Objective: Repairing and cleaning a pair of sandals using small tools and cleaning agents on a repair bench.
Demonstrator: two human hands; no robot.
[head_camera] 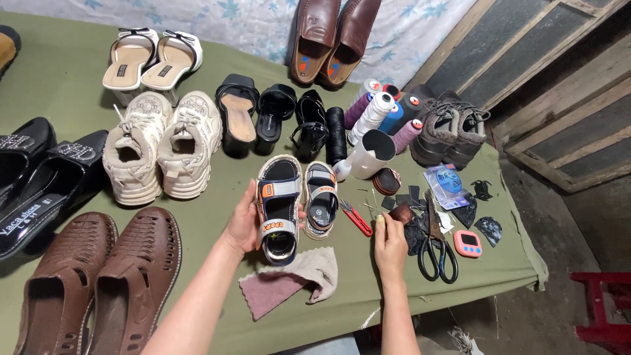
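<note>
My left hand (244, 227) is wrapped around a small grey sandal (280, 210), lifting it just above the pinkish rag (289, 279) near me, its twin (321, 197) lying right beside. My right hand (390, 244) pinches a small dark patch (401, 212), black scissors (436, 253) just to its right.
</note>
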